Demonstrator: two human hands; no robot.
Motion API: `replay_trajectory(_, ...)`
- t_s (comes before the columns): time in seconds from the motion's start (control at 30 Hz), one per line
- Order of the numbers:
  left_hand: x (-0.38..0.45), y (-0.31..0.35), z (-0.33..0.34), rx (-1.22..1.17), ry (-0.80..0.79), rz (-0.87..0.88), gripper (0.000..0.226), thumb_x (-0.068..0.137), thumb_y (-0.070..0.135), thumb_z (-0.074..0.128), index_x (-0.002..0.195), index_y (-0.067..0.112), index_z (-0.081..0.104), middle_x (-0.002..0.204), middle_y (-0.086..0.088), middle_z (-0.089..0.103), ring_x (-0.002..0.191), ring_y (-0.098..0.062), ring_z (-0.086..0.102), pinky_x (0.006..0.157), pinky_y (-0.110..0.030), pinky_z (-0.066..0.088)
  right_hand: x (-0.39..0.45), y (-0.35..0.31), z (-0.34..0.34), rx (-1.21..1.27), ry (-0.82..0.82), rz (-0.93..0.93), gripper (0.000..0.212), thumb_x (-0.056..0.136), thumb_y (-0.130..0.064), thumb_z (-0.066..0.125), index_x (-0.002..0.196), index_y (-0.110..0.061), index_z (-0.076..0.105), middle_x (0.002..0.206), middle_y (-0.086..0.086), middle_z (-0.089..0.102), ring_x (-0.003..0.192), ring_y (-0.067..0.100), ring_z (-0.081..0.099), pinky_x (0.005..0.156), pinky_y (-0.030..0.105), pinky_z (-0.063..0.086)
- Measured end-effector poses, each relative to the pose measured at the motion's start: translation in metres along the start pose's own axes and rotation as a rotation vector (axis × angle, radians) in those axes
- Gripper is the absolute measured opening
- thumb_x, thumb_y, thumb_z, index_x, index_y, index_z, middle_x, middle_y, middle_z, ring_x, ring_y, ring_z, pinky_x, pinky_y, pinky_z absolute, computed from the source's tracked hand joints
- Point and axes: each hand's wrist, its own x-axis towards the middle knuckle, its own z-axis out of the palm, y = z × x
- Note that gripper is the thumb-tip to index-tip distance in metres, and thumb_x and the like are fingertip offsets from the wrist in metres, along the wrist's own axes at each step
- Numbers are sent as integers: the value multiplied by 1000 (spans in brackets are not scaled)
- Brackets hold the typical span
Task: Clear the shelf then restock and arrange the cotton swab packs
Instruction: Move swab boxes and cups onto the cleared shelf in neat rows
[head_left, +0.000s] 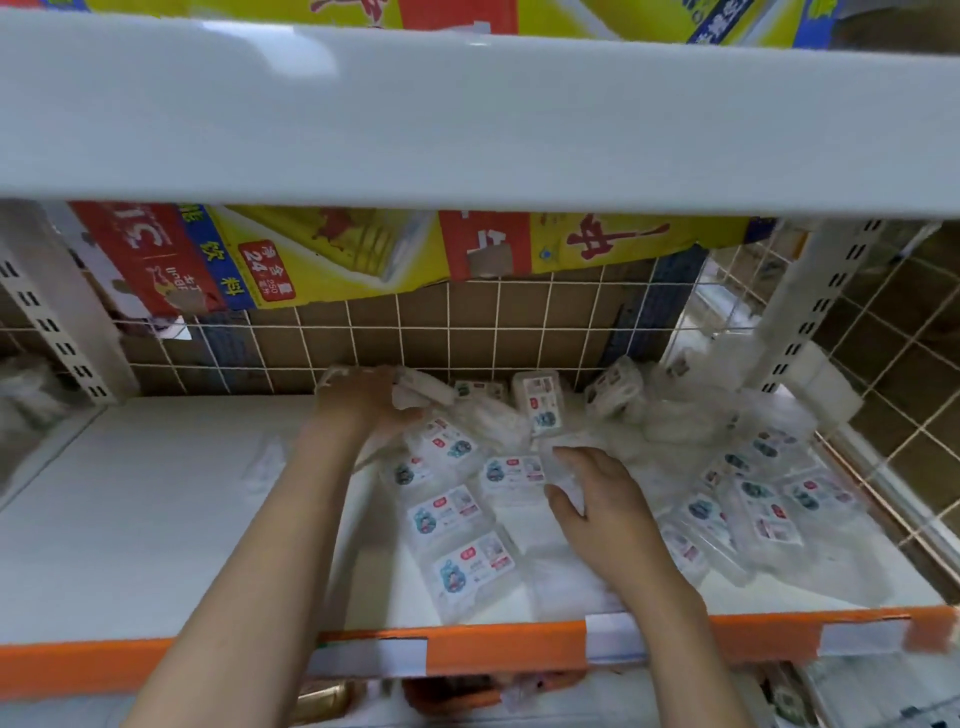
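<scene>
Several clear cotton swab packs (452, 514) with white labels lie scattered over the middle and right of the white shelf (156, 519). More packs (753, 509) are heaped toward the right side, and a few stand against the back grid (540, 400). My left hand (363, 400) reaches to the back of the shelf and grips a pack (415, 389) there. My right hand (597, 504) lies lower on the shelf, fingers spread and relaxed over a pack (563, 488), thumb beside it.
An upper white shelf (467, 119) overhangs the work area. A wire grid backed by yellow and red cardboard (363, 249) closes the back, and a wire grid (727, 291) closes the right side. The shelf front has an orange edge strip (493, 649) with price tag holders.
</scene>
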Motion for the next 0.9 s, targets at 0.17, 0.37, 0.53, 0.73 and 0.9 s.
replay_trajectory(0.17, -11, 3, 4, -157, 48, -26, 74, 82, 50, 63, 144, 20, 35, 141, -8, 47, 126, -26, 45, 95, -32, 38, 6, 5, 0, -3, -39, -64, 35, 90, -22, 59, 123, -11, 57, 120, 8, 58, 113, 27, 51, 95, 31, 38)
replay_trajectory(0.37, -43, -5, 1, -309, 277, -83, 59, 83, 37, 66, 133, 9, 50, 136, -16, 50, 122, -30, 48, 89, -28, 39, 17, 0, 1, -22, -84, -118, 39, 92, -28, 53, 129, -14, 52, 128, 7, 54, 118, 25, 46, 100, 33, 37)
replay_trajectory(0.53, -91, -15, 16, -596, 520, -173, 56, 78, 34, 74, 122, 6, 55, 122, -14, 56, 109, -29, 52, 82, -28, 37, 45, -21, 13, -15, -82, -135, 46, 91, -33, 57, 131, -13, 51, 127, 11, 53, 119, 27, 44, 97, 30, 35)
replay_trajectory(0.73, -130, -26, 28, -808, 603, -243, 62, 65, 52, 59, 112, 11, 58, 107, 0, 57, 96, -12, 49, 79, -23, 34, 68, -51, 35, 6, -172, -219, 53, 89, -46, 56, 129, -12, 52, 129, 13, 52, 122, 27, 43, 99, 32, 36)
replay_trajectory(0.9, -143, -31, 33, -802, 656, -253, 59, 68, 49, 59, 115, 14, 58, 112, 0, 59, 99, -9, 50, 83, -21, 35, 68, -65, 54, -83, -295, -176, 74, 84, -59, 55, 139, -14, 37, 133, 12, 45, 123, 29, 39, 100, 35, 36)
